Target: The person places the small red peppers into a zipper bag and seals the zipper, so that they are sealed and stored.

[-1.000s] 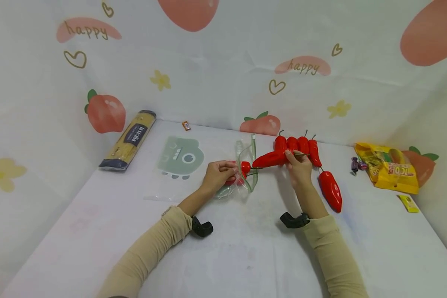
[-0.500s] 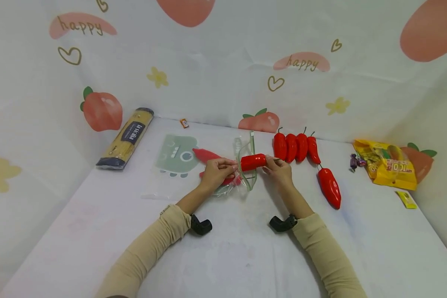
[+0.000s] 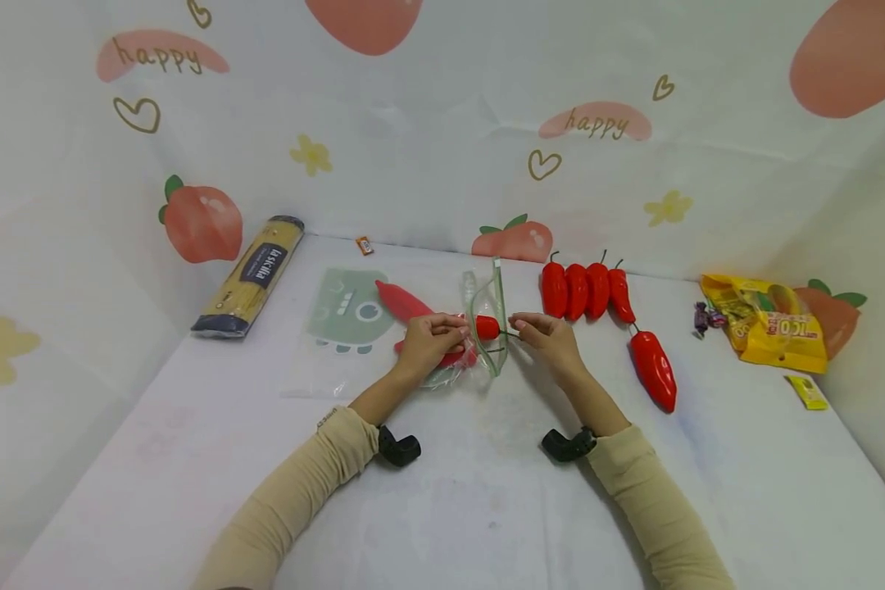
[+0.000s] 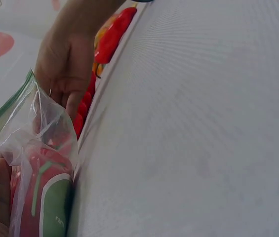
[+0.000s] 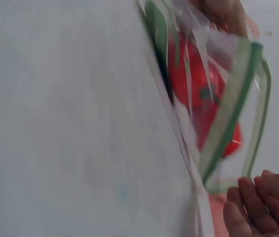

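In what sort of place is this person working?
Probably a staged tabletop set: a fruit-print backdrop stands around the white table, which holds red peppers and packaged pasta.

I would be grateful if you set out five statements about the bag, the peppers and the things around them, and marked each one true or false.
1. The left hand grips the clear bag. True.
2. In the head view, the pasta packet lies to the right of the clear bag. False: the pasta packet lies to its left.
3. The clear bag has nothing in it. False: bagged peppers show through the plastic.
4. Four red peppers lie side by side, farther back than the right hand. True.
5. The yellow packet is at the left of the head view. False: the yellow packet lies at the right.
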Demonstrator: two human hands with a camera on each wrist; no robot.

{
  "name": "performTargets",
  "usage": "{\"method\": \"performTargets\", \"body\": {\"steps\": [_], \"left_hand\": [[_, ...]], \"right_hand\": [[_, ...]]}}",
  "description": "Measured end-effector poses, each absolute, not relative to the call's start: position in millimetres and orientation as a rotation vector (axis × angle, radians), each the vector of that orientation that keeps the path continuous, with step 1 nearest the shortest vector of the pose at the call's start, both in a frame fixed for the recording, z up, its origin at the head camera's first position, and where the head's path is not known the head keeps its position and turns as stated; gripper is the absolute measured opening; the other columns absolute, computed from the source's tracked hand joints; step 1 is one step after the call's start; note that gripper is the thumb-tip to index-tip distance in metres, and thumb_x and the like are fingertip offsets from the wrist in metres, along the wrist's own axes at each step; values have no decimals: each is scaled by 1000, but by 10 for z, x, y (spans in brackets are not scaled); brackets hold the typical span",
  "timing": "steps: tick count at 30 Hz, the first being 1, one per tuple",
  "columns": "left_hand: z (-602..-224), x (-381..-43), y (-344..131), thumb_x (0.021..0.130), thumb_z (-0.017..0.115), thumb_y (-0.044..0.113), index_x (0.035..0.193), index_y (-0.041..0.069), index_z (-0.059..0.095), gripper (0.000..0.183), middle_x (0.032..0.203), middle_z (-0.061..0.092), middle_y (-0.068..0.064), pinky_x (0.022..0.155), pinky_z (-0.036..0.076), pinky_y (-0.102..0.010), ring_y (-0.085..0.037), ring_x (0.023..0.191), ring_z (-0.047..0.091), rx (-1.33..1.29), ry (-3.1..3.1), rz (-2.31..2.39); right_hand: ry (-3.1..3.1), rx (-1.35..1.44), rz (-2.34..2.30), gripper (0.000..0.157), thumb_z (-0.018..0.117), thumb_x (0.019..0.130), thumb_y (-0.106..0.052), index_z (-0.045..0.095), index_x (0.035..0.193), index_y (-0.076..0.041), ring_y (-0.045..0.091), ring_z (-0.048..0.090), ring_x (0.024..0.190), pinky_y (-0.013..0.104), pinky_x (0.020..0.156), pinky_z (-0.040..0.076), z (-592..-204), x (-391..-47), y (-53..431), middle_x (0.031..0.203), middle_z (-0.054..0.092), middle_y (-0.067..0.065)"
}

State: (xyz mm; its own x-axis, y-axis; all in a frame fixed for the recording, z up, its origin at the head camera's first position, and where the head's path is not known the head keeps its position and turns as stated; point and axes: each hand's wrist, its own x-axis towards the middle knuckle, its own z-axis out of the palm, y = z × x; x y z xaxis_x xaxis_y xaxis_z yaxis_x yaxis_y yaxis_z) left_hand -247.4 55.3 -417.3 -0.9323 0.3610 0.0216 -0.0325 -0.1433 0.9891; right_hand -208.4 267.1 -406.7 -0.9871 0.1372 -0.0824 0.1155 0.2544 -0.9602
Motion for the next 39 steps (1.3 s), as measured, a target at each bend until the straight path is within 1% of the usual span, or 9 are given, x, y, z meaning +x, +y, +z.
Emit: {"method": "performTargets", "body": {"steps": [4,8,11,16,18,22,27,33,39], "left_hand": [[-4169,-2473,548,84,63,2,103,-9,64,22,83,70,-7,61,56,-19,-5,63,64,358,1878,2155],[-4167,-2473,549,84,63,2,104,-9,63,23,86,70,-11,63,57,-21,-5,64,64,363,1870,2150],[-4158,-2468,545,84,64,2,104,-9,63,23,87,70,-12,63,57,-21,-5,64,64,358,1880,2142],[-4150,-2468,528,84,63,3,104,-8,63,23,90,70,-14,64,57,-22,-5,64,64,353,1897,2135],[-4153,-2470,527,84,64,4,104,-8,63,23,90,70,-15,65,57,-22,-5,65,64,355,1897,2133],[-4161,-2471,533,84,64,5,105,-8,63,25,93,69,-17,66,57,-22,-5,66,64,365,1901,2124],[-4164,-2467,536,85,64,5,105,-7,63,24,98,68,-20,66,57,-22,-5,67,64,369,1918,2113],[-4163,-2465,543,84,63,4,104,-8,63,23,95,69,-18,65,57,-21,-4,66,64,377,1907,2128],[-4172,-2470,550,84,63,2,104,-9,63,23,91,70,-15,64,57,-21,-5,65,64,370,1883,2147]], "right_hand": [[-2380,-273,1958,45,55,92,-25,50,130,-2,15,58,110,24,96,44,-3961,-1987,2943,120,62,7],[-2219,-341,1991,50,60,88,-27,48,131,-3,3,60,100,17,91,46,-3816,-1823,3311,102,66,-13],[-2114,-445,1977,52,63,85,-28,50,131,-7,-1,59,97,11,88,45,-3716,-1692,3596,100,66,-16],[-2065,-816,1928,59,65,80,-39,47,135,-25,4,48,118,17,104,33,-3619,-1553,3970,129,54,-13],[-2044,-921,1926,62,65,79,-40,45,136,-26,6,41,125,21,109,27,-3629,-1537,4060,137,47,-11],[-2069,-1064,1871,62,64,81,-40,43,137,-26,11,34,132,28,115,21,-3715,-1550,4163,140,44,-9],[-2291,-1120,1700,61,59,86,-40,37,141,-25,21,27,138,35,115,23,-3858,-1599,4190,149,33,0],[-2515,-1105,1532,64,56,89,-36,28,144,-17,32,19,140,47,114,22,-3954,-1632,4137,152,22,12],[-2518,-1110,1501,61,51,92,-32,26,144,-15,34,21,138,47,111,29,-3917,-1621,4083,151,21,15]]}}
